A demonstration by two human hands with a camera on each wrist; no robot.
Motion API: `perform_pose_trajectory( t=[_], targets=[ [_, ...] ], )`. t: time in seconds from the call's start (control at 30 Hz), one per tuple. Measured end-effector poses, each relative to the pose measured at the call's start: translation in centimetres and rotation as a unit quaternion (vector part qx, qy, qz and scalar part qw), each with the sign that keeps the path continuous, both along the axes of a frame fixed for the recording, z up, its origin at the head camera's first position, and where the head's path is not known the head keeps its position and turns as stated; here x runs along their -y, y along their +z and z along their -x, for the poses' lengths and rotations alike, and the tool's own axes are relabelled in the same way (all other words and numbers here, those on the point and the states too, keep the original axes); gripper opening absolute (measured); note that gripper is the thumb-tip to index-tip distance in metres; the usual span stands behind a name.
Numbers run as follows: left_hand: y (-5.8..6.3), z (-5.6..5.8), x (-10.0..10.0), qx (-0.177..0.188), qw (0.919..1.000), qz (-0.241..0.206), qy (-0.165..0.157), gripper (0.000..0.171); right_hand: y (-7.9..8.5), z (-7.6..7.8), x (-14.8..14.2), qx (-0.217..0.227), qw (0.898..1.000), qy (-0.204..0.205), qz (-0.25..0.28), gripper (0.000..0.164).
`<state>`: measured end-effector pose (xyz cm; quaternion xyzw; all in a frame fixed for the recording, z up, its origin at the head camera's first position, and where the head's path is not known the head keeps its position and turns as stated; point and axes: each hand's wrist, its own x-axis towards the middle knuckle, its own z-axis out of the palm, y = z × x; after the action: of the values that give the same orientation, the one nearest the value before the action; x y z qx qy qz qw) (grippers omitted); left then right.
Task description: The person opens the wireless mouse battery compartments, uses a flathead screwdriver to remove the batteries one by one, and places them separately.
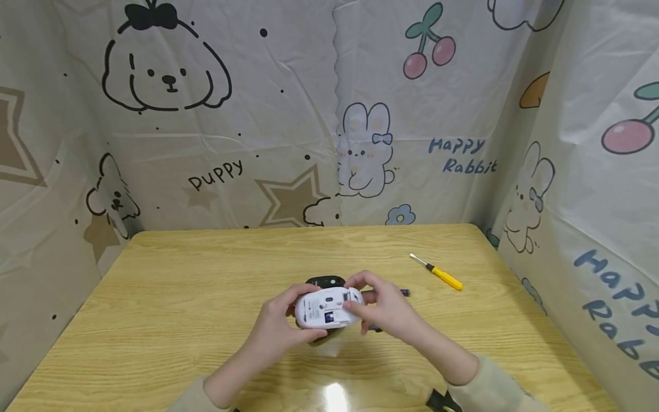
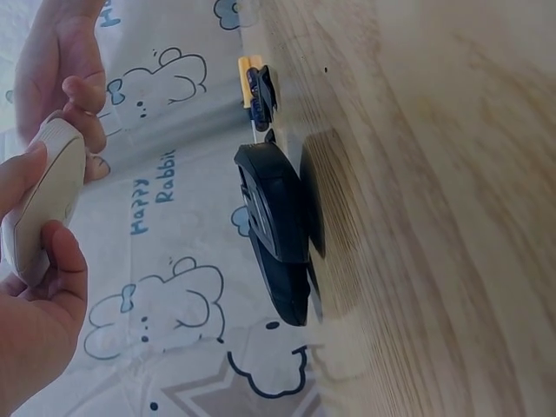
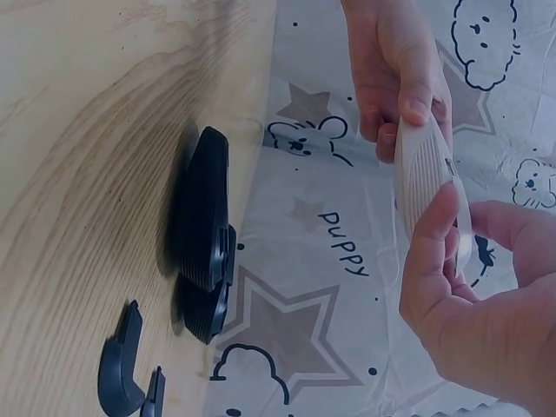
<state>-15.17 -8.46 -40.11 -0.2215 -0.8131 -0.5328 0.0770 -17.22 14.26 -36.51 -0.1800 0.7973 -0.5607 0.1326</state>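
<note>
A white computer mouse [image 1: 319, 306] is held above the table, its underside with label and small openings turned up toward the head view. My left hand [image 1: 278, 323] grips its left end between thumb and fingers. At the other end, my right hand [image 1: 391, 309] pinches the mouse, thumb on the underside and fingers along the far edge. In the right wrist view the ribbed side of the white mouse [image 3: 421, 174] shows between both hands. Beneath them, two black mice [image 3: 206, 208] lie on the table, mostly hidden in the head view.
A yellow-handled screwdriver [image 1: 445, 277] lies at the right on the wooden table [image 1: 206, 274]. Curved black pieces [image 3: 120, 369] rest beside the black mice. Near my right sleeve is another black piece [image 1: 441, 401]. Printed cloth [image 1: 288, 114] hangs behind and at both sides.
</note>
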Motion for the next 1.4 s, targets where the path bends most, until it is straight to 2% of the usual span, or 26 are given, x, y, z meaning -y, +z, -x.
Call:
perform_pose_trajectory(
  t=[0.3, 0.67, 0.93, 1.17, 1.4],
  targets=[
    [0.2, 0.0, 0.2, 0.02, 0.9996, 0.009, 0.017, 0.067, 0.2, 0.1, -0.5, 0.01, 1.0, -0.013, 0.011, 0.031],
    [-0.2, 0.0, 1.1, 0.022, 0.999, 0.009, 0.038, 0.07, 0.3, 0.2, -2.1, 0.018, 0.999, -0.036, 0.036, 0.031],
    [-0.1, 0.0, 1.7, 0.004, 0.9987, 0.012, 0.05, 0.069, -0.3, 0.2, -3.1, 0.023, 0.998, -0.051, 0.015, 0.033],
    [0.2, -0.2, 1.9, 0.021, 0.9978, 0.019, 0.06, 0.072, -1.3, 0.1, -4.0, 0.024, 0.998, -0.055, -0.001, 0.031],
    [0.1, -0.2, 2.1, 0.026, 0.9975, 0.021, 0.061, 0.072, -2.5, 0.2, -5.1, -0.003, 0.999, -0.038, -0.036, 0.033]
  ],
)
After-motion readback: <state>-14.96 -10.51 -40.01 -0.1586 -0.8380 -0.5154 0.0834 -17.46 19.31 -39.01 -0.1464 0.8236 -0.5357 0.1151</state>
